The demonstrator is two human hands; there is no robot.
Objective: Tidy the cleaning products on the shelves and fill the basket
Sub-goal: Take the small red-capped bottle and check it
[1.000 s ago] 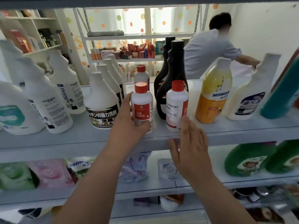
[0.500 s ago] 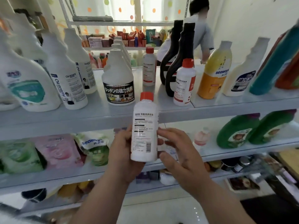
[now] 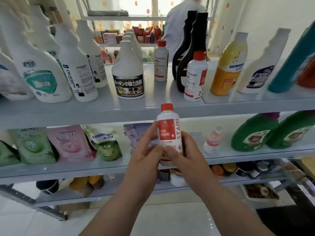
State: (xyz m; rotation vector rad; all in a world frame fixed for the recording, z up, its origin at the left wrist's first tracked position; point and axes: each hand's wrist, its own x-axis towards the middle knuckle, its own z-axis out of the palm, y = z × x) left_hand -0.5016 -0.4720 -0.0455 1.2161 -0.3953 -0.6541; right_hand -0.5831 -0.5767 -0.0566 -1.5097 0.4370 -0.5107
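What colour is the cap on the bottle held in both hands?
Red-orange, on the small white bottle; the head view shows it clearly.

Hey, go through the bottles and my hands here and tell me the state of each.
Stain remover bottle, capped, upright, held up, red label facing the camera.
Left hand, fingers curled round that bottle.
Right hand, gripping its lower part.
Front red-capped bottle, capped, standing on the top shelf.
Rear red-capped bottle, capped, standing.
Yellow seaways bottle, capped, standing.
Kitchen cleaner bottle, capped, standing.
Small pink bottle, capped, standing on the middle shelf.
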